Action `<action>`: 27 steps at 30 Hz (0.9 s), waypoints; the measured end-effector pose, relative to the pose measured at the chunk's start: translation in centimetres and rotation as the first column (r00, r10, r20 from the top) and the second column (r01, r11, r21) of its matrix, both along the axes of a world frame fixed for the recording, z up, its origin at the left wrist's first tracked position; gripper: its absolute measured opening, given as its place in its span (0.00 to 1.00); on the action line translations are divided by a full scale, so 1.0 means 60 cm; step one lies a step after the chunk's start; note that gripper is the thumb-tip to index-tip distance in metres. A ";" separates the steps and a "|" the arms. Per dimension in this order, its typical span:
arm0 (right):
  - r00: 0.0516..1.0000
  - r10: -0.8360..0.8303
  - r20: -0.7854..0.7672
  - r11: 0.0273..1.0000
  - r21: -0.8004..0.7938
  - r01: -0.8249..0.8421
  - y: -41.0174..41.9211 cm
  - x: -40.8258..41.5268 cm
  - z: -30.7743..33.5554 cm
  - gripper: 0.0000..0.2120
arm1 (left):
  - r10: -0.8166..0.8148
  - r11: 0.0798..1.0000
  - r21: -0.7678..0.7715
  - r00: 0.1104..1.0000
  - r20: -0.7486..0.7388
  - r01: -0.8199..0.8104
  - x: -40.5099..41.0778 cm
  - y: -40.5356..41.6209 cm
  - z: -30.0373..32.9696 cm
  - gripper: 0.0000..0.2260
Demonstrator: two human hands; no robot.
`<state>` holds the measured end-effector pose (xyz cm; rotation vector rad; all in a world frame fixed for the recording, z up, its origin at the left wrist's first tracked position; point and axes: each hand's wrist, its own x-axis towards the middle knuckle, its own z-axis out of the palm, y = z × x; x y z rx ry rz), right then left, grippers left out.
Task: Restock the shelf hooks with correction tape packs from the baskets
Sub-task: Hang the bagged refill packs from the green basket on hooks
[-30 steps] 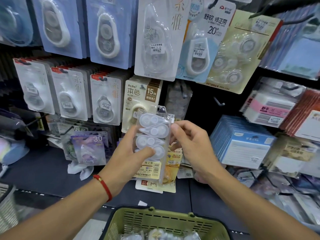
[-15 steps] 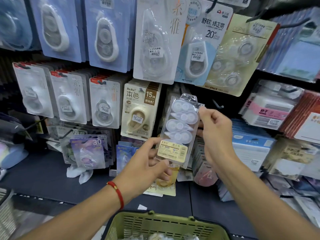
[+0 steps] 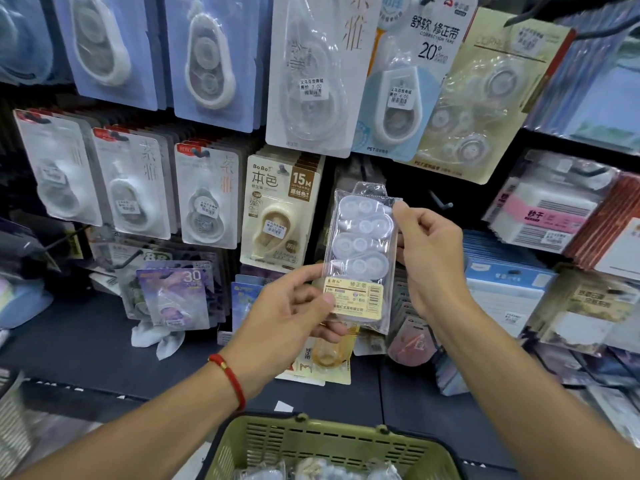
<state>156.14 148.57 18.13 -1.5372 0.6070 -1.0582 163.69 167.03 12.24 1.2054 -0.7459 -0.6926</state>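
Hanging packs crowd shop hooks above dark shelf (image 3: 79,344). Green basket (image 3: 332,445), bottom centre, holds clear packs. Left hand (image 3: 294,317) pinches correction tape pack (image 3: 360,258) at label, right hand (image 3: 429,258) grips its edge, frame centre.

This is a stationery shop aisle, seen at a dark retail display wall. Rows of blister-carded correction tape packs (image 3: 317,74) hang in deep stacks from metal display hooks (image 3: 439,201), many bearing small white price stickers (image 3: 310,89). A beige carded pack (image 3: 279,211) is printed "15M", and another card (image 3: 419,46) reads "CORRECTION TAPE". To the right, shrink-wrapped bundles of paper goods (image 3: 540,216) with barcodes fill the racks. A dark shelf ledge (image 3: 86,344) runs below, and a green plastic shopping basket (image 3: 332,441) of stock sits at the bottom edge.
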 end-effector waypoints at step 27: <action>0.892 -0.190 -0.411 0.973 -0.199 0.115 -0.072 0.069 -0.115 0.14 | 0.072 0.861 0.073 0.263 0.962 -0.503 0.094 0.026 -0.055 0.38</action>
